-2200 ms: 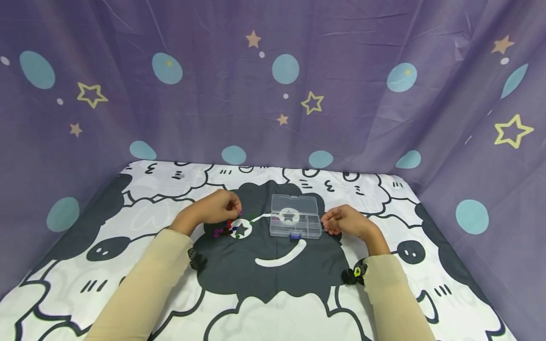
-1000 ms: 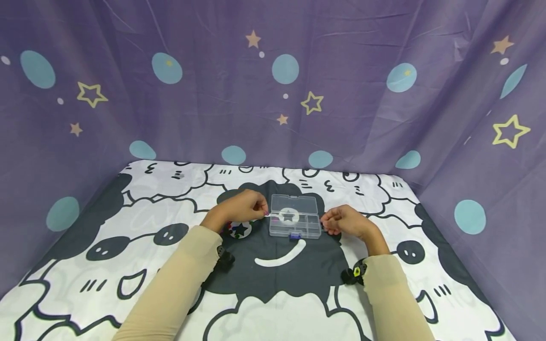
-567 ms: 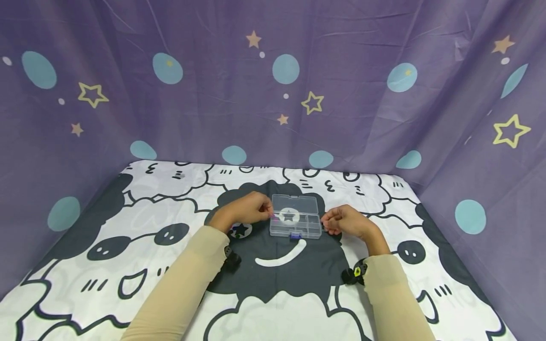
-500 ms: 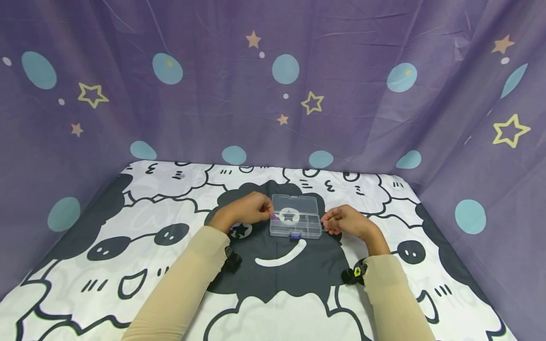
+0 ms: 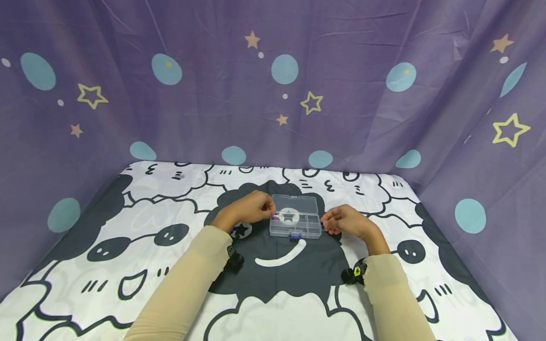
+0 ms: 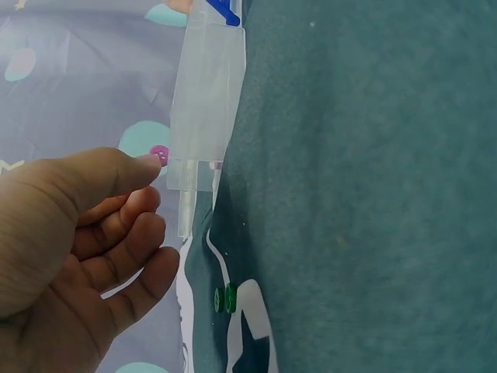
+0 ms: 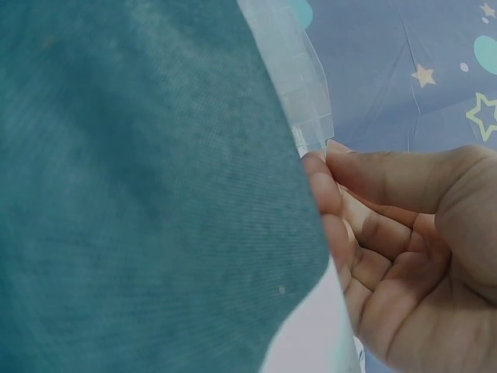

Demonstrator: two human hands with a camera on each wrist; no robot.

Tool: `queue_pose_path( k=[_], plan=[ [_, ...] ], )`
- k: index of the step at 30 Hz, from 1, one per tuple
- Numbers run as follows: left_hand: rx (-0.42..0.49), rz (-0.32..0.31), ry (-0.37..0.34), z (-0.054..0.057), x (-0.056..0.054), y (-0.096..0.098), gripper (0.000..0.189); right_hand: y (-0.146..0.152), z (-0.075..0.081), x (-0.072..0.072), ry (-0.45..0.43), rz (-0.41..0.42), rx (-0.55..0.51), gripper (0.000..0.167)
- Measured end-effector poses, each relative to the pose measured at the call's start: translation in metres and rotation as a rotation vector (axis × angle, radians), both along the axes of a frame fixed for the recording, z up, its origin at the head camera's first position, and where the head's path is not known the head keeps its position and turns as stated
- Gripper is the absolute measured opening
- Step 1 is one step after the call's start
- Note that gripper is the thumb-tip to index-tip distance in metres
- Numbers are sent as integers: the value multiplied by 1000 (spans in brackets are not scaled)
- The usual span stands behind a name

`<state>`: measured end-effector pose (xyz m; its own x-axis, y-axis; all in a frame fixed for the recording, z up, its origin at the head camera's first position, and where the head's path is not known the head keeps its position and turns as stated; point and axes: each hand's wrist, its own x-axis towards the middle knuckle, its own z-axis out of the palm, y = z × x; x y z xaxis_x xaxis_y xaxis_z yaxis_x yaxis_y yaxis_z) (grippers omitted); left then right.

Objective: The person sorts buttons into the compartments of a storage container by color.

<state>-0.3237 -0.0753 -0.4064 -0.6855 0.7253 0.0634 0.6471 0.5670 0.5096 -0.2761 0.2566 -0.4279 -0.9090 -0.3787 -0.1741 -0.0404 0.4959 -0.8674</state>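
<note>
My left hand (image 5: 255,207) is beside the left side of a clear plastic compartment box (image 5: 294,204), whose lid is raised at the back. In the left wrist view, its thumb and index finger pinch a small purple button (image 6: 159,155) at the box's end. A bit of pink (image 6: 218,165) shows through the box wall. At the box's right side, my right hand (image 5: 346,221) pinches the edge of the box between thumb and fingertips, as the right wrist view shows. A blue latch (image 5: 295,236) sits on the box's front.
Two green buttons (image 6: 225,299) lie on the cloth left of the box. My left hand and wrist hide most of the other loose buttons. A sheep-printed cloth (image 5: 273,312) covers the table, with a purple curtain (image 5: 213,128) behind and on both sides.
My left hand has carried the purple button right, from beside the loose buttons to the box's left side, moving only slightly in the last half second. My right hand has stayed at the box.
</note>
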Motion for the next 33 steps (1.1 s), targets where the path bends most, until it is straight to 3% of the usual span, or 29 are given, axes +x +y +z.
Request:
queue_pose_path(
  k=[19, 27, 33],
  plan=[
    [1, 3, 13, 2, 0, 1, 9, 1, -2, -1, 2, 3, -13, 18],
    [-7, 24, 30, 3, 1, -18, 10, 1, -2, -2, 8, 3, -3, 19],
    [-5, 57, -6, 5, 4, -37, 10, 0, -1, -1, 0, -13, 11, 20]
  ],
)
